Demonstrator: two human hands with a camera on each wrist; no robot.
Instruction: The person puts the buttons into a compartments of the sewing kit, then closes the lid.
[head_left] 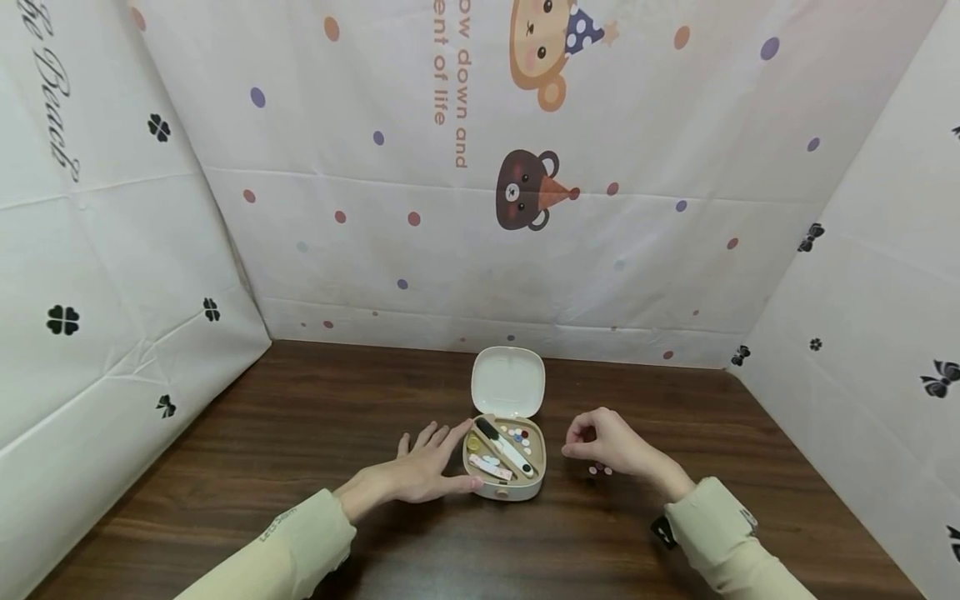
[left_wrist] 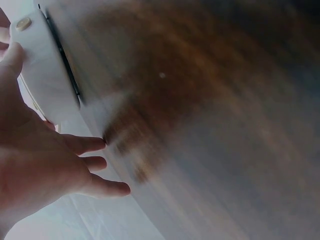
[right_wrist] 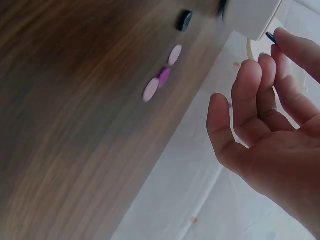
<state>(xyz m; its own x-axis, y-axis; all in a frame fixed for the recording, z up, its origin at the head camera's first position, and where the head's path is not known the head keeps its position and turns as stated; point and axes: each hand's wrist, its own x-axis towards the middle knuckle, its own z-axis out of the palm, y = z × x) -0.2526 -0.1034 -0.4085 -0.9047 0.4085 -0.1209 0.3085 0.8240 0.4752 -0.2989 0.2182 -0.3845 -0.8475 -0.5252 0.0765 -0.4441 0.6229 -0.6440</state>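
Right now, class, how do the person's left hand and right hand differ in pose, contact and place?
Pose: the left hand is spread, while the right hand is curled into a pinch.
Contact: the left hand touches the open sewing box; the right hand holds a small dark button.
Place: the left hand is at the box's left side, the right hand off its right side.
Shared: both emerge from pale sleeves.

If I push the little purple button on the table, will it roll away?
Probably not: the purple button lies flat on the wood-grain table, so it would likely slide. It looks small and thin, so probably light. It also appears to touch a pale pink button, which might get nudged too.
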